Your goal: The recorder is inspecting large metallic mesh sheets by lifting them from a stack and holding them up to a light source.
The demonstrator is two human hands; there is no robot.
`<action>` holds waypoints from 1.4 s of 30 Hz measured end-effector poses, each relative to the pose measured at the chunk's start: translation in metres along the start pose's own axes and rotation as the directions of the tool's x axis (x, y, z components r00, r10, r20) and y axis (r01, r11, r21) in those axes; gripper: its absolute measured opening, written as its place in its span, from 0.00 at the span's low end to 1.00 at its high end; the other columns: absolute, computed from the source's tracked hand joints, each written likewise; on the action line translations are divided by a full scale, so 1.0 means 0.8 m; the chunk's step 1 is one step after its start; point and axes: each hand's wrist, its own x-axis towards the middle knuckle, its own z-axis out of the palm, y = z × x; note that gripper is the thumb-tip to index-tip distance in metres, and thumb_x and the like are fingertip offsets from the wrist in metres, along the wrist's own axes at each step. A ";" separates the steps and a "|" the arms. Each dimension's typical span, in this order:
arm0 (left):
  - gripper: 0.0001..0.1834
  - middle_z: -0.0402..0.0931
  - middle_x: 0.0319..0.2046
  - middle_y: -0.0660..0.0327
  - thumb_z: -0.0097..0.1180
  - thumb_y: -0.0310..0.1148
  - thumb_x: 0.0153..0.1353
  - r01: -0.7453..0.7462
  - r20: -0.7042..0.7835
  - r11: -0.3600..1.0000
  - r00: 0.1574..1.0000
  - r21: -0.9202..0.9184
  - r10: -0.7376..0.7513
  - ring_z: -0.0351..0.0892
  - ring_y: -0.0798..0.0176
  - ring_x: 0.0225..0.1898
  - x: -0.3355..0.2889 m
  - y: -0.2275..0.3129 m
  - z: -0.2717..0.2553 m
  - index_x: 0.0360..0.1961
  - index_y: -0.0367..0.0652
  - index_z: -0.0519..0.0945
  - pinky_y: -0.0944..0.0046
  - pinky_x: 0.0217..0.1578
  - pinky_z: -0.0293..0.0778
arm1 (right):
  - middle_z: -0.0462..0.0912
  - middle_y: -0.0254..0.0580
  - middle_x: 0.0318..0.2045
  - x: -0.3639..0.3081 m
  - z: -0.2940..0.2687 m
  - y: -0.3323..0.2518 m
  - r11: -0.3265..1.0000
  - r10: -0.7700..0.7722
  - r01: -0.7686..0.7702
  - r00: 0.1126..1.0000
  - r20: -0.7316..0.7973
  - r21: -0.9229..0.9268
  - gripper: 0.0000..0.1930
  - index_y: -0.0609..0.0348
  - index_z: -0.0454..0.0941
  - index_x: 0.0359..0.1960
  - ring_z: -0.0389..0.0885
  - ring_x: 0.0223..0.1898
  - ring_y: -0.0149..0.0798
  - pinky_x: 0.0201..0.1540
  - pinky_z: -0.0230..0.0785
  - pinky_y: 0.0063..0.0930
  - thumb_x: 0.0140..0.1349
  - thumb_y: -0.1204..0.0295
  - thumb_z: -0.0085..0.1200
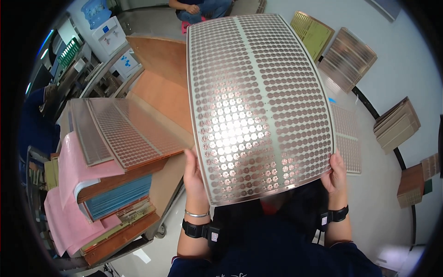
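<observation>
A large thin circuit board panel (295, 115) is held up in front of me, covered in rows of round copper-coloured pads with a pale strip down its middle. Light glares off its left half. My left hand (196, 177) grips the lower left edge, thumb up along the side. On the lower right edge my right hand (336, 174) is closed, its fingers partly hidden beneath the panel. Left of it, a similar panel (134, 134) rests on top of a stack with pink sheets (87, 166) hanging over the side.
The stack with blue sheets (122, 196) sits on a wheeled cart, against a brown board (161, 99). A water dispenser (110, 37) stands far left. More panels (348, 57) lean on the right wall; another panel (348, 138) lies behind mine. A seated person (198, 9) is at the far side.
</observation>
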 end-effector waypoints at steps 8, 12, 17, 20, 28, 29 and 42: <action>0.33 0.57 0.62 0.57 0.38 0.53 0.64 0.071 0.425 0.901 0.896 -0.427 0.131 0.56 0.57 0.62 0.001 -0.080 0.026 0.64 0.46 0.51 0.51 0.60 0.57 | 0.63 0.40 0.59 -0.005 0.078 0.049 0.969 0.008 -0.006 1.000 -0.006 0.248 0.26 0.51 0.52 0.63 0.64 0.59 0.40 0.59 0.59 0.41 0.63 0.72 0.45; 0.25 0.61 0.59 0.59 0.41 0.39 0.66 0.025 0.199 0.994 0.980 -0.103 -0.004 0.62 0.61 0.59 0.009 -0.091 0.048 0.62 0.46 0.54 0.55 0.58 0.60 | 0.60 0.41 0.61 -0.020 0.071 0.064 0.989 0.094 -0.104 0.991 0.094 0.103 0.30 0.55 0.49 0.64 0.63 0.59 0.39 0.58 0.60 0.37 0.62 0.74 0.48; 0.20 0.67 0.55 0.58 0.39 0.36 0.67 0.019 -0.013 1.000 1.000 -0.012 -0.020 0.69 0.63 0.54 0.011 -0.067 0.021 0.57 0.40 0.62 0.61 0.54 0.65 | 0.66 0.49 0.57 0.002 -0.003 -0.007 0.954 -0.207 0.243 0.958 -0.199 0.178 0.21 0.67 0.59 0.57 0.66 0.58 0.43 0.59 0.62 0.37 0.66 0.68 0.42; 0.19 0.71 0.51 0.58 0.40 0.38 0.67 0.027 -0.073 0.999 0.997 0.027 -0.025 0.71 0.64 0.51 0.014 -0.057 -0.002 0.55 0.38 0.65 0.64 0.51 0.69 | 0.68 0.49 0.56 -0.007 -0.091 -0.057 0.948 -0.236 0.271 0.951 -0.202 0.166 0.19 0.67 0.62 0.55 0.67 0.57 0.42 0.58 0.62 0.37 0.66 0.69 0.39; 0.12 0.78 0.36 0.61 0.43 0.35 0.66 -0.071 -0.257 0.961 0.956 0.268 0.142 0.76 0.72 0.35 0.021 -0.043 -0.063 0.39 0.37 0.74 0.72 0.37 0.71 | 0.69 0.47 0.55 -0.048 -0.120 -0.093 0.907 -0.380 0.418 0.752 -0.538 -0.057 0.20 0.67 0.60 0.59 0.70 0.54 0.41 0.57 0.64 0.34 0.66 0.71 0.37; 0.12 0.78 0.36 0.61 0.43 0.35 0.66 -0.056 -0.254 0.961 0.959 0.270 0.127 0.76 0.72 0.35 0.021 -0.040 -0.067 0.39 0.37 0.74 0.72 0.37 0.71 | 0.68 0.47 0.55 -0.051 -0.125 -0.092 0.918 -0.372 0.385 0.759 -0.534 -0.093 0.22 0.66 0.58 0.60 0.70 0.54 0.40 0.57 0.64 0.32 0.66 0.71 0.37; 0.13 0.77 0.37 0.62 0.45 0.35 0.65 -0.131 -0.256 0.807 0.908 0.576 0.331 0.74 0.71 0.37 0.021 -0.019 -0.089 0.39 0.35 0.76 0.71 0.41 0.69 | 0.79 0.41 0.41 -0.065 -0.088 -0.112 0.899 -0.334 0.090 0.775 -0.536 -0.429 0.19 0.67 0.69 0.52 0.78 0.40 0.30 0.44 0.71 0.21 0.64 0.68 0.47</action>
